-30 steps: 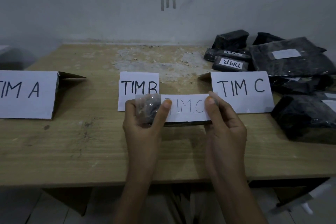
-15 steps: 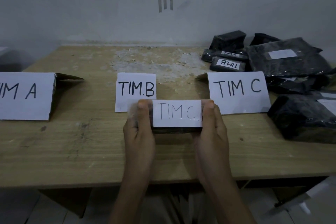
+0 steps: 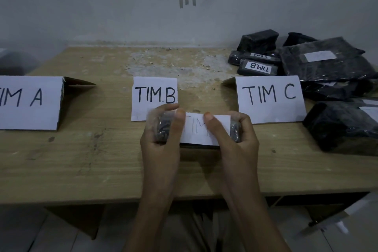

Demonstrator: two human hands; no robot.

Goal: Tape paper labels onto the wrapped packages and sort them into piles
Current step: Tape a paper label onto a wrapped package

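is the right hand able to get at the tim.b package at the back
Probably not yet: the right hand grips the package being labelled, and the TIM C sign stands before the TIM.B package.

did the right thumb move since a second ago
Yes. On the right hand, the thumb slid left along the paper label, away from the TIM C sign, toward the label's middle.

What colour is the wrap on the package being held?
The package is black, with a white label on top; head view.
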